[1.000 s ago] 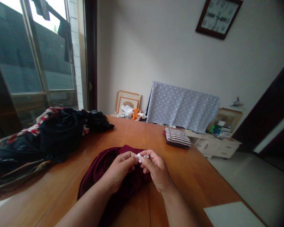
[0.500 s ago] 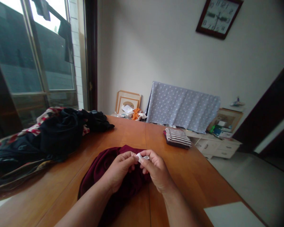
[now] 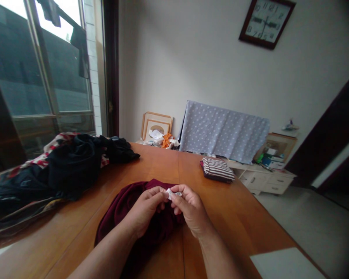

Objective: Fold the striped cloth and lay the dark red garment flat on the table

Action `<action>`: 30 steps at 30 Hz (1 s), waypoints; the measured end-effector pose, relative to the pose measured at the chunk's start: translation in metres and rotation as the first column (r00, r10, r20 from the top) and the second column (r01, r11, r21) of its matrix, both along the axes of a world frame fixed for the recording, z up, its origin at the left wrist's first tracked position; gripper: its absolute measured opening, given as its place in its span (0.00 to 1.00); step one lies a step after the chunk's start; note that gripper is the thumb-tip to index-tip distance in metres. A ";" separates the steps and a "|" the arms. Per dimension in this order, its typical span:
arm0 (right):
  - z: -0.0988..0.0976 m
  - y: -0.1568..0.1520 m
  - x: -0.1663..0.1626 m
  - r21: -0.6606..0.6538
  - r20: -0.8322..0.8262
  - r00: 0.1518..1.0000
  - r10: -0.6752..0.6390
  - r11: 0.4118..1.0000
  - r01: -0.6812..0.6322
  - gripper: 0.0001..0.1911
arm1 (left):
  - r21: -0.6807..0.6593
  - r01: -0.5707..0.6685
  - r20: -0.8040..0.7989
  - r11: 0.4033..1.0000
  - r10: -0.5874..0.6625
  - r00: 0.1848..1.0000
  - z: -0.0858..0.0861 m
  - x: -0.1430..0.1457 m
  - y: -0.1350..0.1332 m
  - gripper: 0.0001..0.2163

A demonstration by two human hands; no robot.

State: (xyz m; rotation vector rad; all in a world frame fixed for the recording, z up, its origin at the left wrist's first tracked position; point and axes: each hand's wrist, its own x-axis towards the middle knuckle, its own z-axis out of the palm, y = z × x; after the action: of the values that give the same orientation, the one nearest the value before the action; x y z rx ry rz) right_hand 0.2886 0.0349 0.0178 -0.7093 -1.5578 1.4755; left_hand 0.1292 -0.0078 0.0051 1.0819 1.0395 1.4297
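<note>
Left hand [image 3: 147,206], right hand [image 3: 192,209], white tag [image 3: 169,193] pinched between, maroon garment [image 3: 121,203] beneath

Head-worn view, facing forward, down across table [image 3: 221,217]

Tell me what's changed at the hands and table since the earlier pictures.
Very little: the whole view has shifted slightly, and the right end of the small white tag looks a little different, too small to tell how. Nothing was taken hold of or let go. The left hand and right hand still pinch it over the dark red cloth; the striped folded cloth and dark clothes pile stay put.
</note>
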 end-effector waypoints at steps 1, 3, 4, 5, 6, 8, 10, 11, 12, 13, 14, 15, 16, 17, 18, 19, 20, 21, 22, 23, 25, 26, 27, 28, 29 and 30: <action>-0.001 0.000 -0.001 0.002 -0.007 1.000 -0.024 1.000 0.024 0.18 | -0.003 -0.009 -0.005 1.000 0.009 1.000 0.000 0.000 0.000 0.08; -0.003 0.002 -0.001 -0.003 -0.035 0.997 -0.076 0.997 0.075 0.18 | -0.006 -0.028 -0.007 1.000 0.027 1.000 0.000 0.000 0.000 0.07; -0.005 0.004 0.000 -0.008 -0.050 0.994 -0.098 0.995 0.097 0.18 | -0.008 -0.035 -0.007 0.999 0.035 0.999 0.000 0.000 0.001 0.07; -0.006 0.005 0.000 -0.014 -0.060 0.991 -0.118 0.993 0.117 0.18 | -0.010 -0.040 -0.007 0.999 0.040 0.999 0.001 0.000 0.001 0.06; -0.007 0.007 0.000 -0.021 -0.065 0.989 -0.134 0.991 0.133 0.17 | -0.012 -0.043 -0.008 0.999 0.043 0.999 0.001 0.000 0.000 0.06; -0.009 0.009 0.001 -0.031 -0.061 0.985 -0.159 0.987 0.157 0.17 | -0.014 -0.046 -0.013 0.999 0.046 0.999 0.001 0.000 0.000 0.06; -0.010 0.011 0.001 -0.033 -0.051 0.984 -0.171 0.985 0.170 0.18 | -0.013 -0.047 -0.019 0.999 0.046 0.999 0.002 0.000 0.000 0.06; -0.010 0.011 0.001 -0.032 -0.046 0.984 -0.175 0.984 0.174 0.18 | -0.012 -0.046 -0.022 0.999 0.046 0.999 0.002 0.000 0.000 0.07; -0.010 0.011 0.001 -0.031 -0.041 0.983 -0.177 0.984 0.176 0.19 | -0.012 -0.045 -0.026 0.999 0.045 0.999 0.002 0.000 0.000 0.07; -0.010 0.010 0.001 -0.029 -0.037 0.984 -0.177 0.984 0.176 0.20 | -0.009 -0.045 -0.029 0.999 0.045 0.999 0.002 0.000 0.000 0.07; -0.010 0.010 0.001 -0.026 -0.032 0.984 -0.173 0.985 0.172 0.21 | -0.006 -0.045 -0.033 0.999 0.045 0.998 0.003 0.000 0.000 0.07; -0.010 0.009 0.001 -0.021 -0.025 0.986 -0.165 0.986 0.165 0.21 | -0.002 -0.043 -0.038 0.999 0.043 0.998 0.003 0.000 0.000 0.07; -0.009 0.008 0.001 -0.013 -0.016 0.988 -0.154 0.988 0.154 0.20 | 0.002 -0.038 -0.042 0.999 0.038 0.998 0.003 0.000 0.000 0.07; -0.008 0.008 0.001 -0.003 -0.005 0.990 -0.140 0.990 0.140 0.18 | 0.005 -0.032 -0.046 0.999 0.032 0.998 0.003 0.000 0.000 0.07; -0.007 0.007 0.001 0.008 0.007 0.992 -0.128 0.992 0.128 0.16 | 0.007 -0.024 -0.051 1.000 0.024 0.998 0.004 0.000 -0.001 0.07; -0.006 0.006 0.001 0.018 0.019 0.993 -0.117 0.993 0.117 0.15 | 0.011 -0.016 -0.057 1.000 0.017 0.998 0.004 0.000 -0.001 0.07; -0.004 0.006 0.001 0.028 0.030 0.994 -0.109 0.994 0.108 0.13 | 0.019 -0.013 -0.061 1.000 0.014 0.998 0.004 -0.001 -0.001 0.08; -0.003 0.005 0.001 0.039 0.038 0.994 -0.102 0.994 0.100 0.13 | 0.031 -0.014 -0.064 0.999 0.016 0.998 0.004 -0.001 -0.002 0.08; -0.002 0.004 0.001 0.048 0.045 0.995 -0.092 0.995 0.089 0.12 | 0.042 -0.018 -0.067 0.999 0.021 0.998 0.004 -0.001 -0.002 0.09; -0.001 0.004 0.001 0.052 0.054 0.996 -0.076 0.996 0.073 0.12 | 0.048 -0.022 -0.070 0.999 0.025 0.997 0.004 -0.002 -0.002 0.11; -0.001 0.003 0.002 0.050 0.079 0.996 -0.030 0.998 0.026 0.13 | 0.039 -0.020 -0.074 0.999 0.023 0.997 0.004 -0.002 -0.003 0.13; -0.001 0.003 0.003 0.044 0.091 0.996 -0.009 0.999 0.005 0.13 | 0.027 -0.014 -0.072 1.000 0.016 0.997 0.004 -0.002 -0.003 0.14; -0.002 0.003 0.003 0.039 0.098 0.995 0.005 0.999 -0.009 0.14 | 0.014 -0.005 -0.066 1.000 0.006 0.998 0.003 -0.002 -0.003 0.14; -0.002 0.004 0.004 0.036 0.098 0.995 0.004 0.999 -0.008 0.14 | 0.005 0.003 -0.055 1.000 -0.003 0.998 0.003 -0.001 -0.002 0.14; -0.003 0.006 0.005 0.034 0.088 0.996 -0.010 0.999 0.007 0.14 | 0.001 0.008 -0.042 1.000 -0.008 0.999 0.003 -0.001 -0.002 0.14; -0.003 0.007 0.006 0.032 0.069 0.997 -0.036 0.999 0.033 0.15 | 0.000 0.010 -0.032 1.000 -0.010 0.999 0.003 -0.001 -0.002 0.14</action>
State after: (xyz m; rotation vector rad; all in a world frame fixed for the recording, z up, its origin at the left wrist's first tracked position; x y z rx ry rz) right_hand 0.2942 0.0421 0.0144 -0.7732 -1.6092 1.4122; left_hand 0.1286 -0.0099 0.0086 1.1117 1.0549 1.4087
